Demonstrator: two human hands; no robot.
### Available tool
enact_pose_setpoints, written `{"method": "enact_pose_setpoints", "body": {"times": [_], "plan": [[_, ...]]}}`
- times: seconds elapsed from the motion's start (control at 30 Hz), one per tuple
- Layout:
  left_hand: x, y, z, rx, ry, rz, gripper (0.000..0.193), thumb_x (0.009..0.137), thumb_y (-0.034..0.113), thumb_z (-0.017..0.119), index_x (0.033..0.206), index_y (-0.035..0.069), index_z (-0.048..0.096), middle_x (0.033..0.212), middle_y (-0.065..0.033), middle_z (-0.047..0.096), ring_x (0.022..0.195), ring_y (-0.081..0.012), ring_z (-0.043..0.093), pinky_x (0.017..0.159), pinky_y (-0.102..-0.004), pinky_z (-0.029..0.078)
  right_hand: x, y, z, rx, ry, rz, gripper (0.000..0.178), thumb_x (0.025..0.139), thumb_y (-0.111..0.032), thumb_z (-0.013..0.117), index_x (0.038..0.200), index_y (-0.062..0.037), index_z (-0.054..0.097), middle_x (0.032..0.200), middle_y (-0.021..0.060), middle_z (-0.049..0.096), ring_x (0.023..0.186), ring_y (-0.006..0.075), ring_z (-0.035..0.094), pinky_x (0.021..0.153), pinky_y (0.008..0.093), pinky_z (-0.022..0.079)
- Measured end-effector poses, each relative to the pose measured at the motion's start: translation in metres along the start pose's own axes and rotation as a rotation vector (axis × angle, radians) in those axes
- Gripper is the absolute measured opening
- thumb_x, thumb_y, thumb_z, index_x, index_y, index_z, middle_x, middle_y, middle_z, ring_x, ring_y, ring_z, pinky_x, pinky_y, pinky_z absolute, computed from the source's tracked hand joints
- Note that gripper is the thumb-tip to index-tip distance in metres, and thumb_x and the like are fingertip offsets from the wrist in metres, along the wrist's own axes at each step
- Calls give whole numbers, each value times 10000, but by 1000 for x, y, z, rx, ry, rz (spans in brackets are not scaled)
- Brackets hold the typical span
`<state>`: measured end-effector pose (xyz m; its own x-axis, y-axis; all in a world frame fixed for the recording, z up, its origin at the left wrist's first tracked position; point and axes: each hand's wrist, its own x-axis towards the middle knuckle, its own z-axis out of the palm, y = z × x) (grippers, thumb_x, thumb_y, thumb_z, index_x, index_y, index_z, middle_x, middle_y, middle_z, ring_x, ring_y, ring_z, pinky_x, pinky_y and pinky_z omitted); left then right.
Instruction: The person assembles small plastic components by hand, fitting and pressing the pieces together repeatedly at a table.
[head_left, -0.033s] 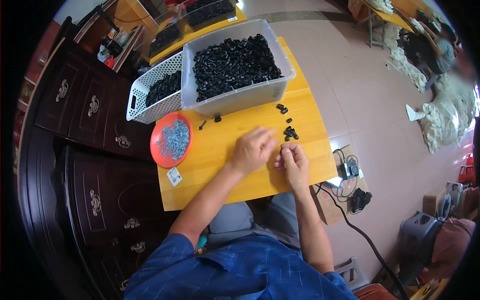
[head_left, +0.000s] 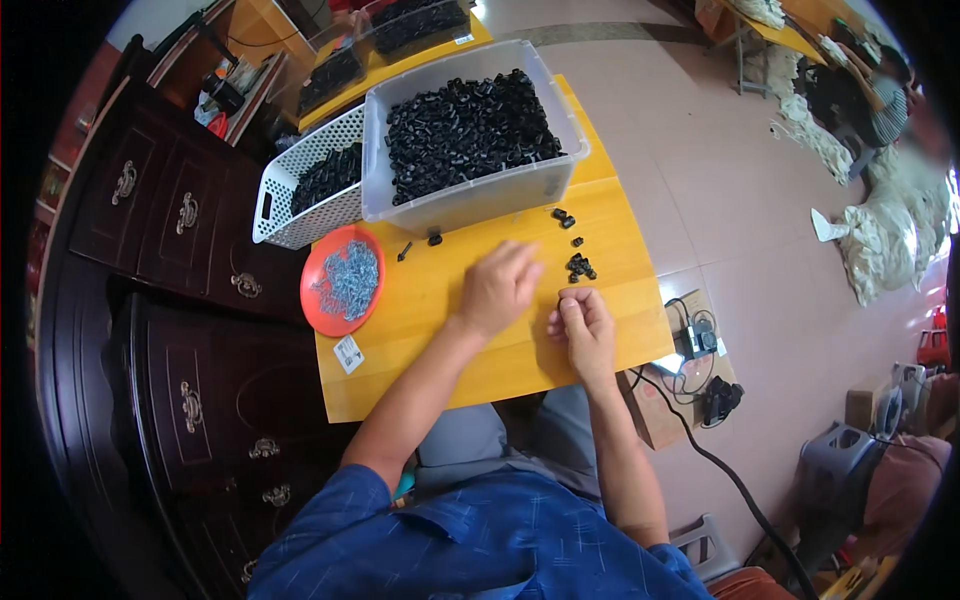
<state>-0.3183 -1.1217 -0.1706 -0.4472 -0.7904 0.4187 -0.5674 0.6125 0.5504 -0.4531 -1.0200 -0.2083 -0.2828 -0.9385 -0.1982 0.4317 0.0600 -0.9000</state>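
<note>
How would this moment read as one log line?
left hand: above yellow table | right hand: near small black parts | red dish: silvery pieces

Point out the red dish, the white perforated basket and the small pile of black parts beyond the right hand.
Red dish (head_left: 331, 323): head view, bare lower rim.
White perforated basket (head_left: 331, 216): head view, near side wall.
Pile of black parts (head_left: 579, 267): head view, its middle.

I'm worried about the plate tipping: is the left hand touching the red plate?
Apart. The head view shows a stretch of yellow tabletop between the left hand and the red plate.
</note>
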Motion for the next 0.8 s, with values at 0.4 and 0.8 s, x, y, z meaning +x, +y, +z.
{"method": "enact_pose_setpoints", "body": {"times": [0.4,0.8], "plan": [[32,-43,26,322,50,-127,232,895,235,678,1091,114,706,982,-92,674,854,-324,675,736,-437,550,-10,8,-1,-265,-70,-169,133,1018,-124,553,1085,-12,574,816,14,628,691,78,591,612,222,481],[-2,-40,16,105,85,-162,176,891,229,672,1026,121,701,982,-105,664,882,-342,660,755,-464,538,-9,14,6,-391,32,-351,156,1012,-155,564,1056,-9,599,755,18,632,630,79,575,569,237,473]]}}
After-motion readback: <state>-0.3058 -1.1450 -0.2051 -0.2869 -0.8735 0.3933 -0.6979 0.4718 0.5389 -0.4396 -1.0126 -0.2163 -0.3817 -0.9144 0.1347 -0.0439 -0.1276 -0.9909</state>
